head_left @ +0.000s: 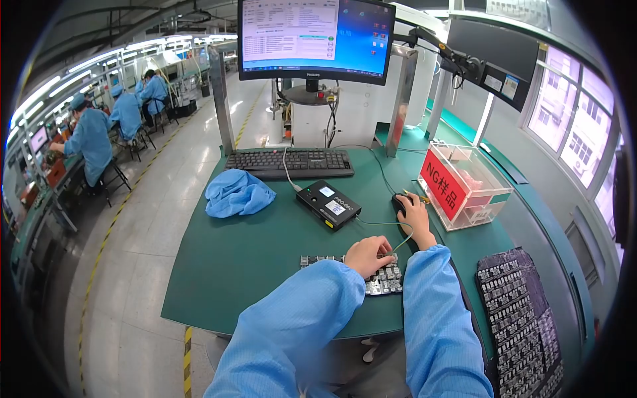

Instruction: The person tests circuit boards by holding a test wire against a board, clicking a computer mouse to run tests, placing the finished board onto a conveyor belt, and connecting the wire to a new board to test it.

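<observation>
My left hand is over a panel of small circuit boards on the green table. Its fingers are closed together on the end of a thin cable, pressing it at the panel's upper right. The fingers hide the plug itself. That cable runs from a black programmer box with a small lit screen. My right hand rests over a black computer mouse, fingers curved round it. Both forearms are in blue sleeves.
A crumpled blue cloth lies left of the box, below a black keyboard. A monitor stands behind. At right are a clear bin with a red label and a dark tray of several boards. Co-workers sit far left.
</observation>
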Demonstrator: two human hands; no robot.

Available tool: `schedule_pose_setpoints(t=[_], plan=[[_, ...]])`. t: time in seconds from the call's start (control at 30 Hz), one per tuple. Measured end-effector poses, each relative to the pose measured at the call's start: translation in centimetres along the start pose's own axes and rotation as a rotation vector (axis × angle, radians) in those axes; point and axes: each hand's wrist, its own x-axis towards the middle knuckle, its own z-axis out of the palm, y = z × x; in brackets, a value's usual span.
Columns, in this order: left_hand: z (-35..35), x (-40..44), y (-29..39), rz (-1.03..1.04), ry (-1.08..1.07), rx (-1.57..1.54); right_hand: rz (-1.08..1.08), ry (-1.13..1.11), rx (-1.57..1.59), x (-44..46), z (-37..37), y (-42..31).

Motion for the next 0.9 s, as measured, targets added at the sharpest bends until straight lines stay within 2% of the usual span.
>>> schedule_pose_setpoints(t=[0.9], plan=[[-0.09, -0.17, -0.03, 0.042, 0.036, 0.012, -0.002, 0.043, 0.026, -0.03, 0.39, 0.57]])
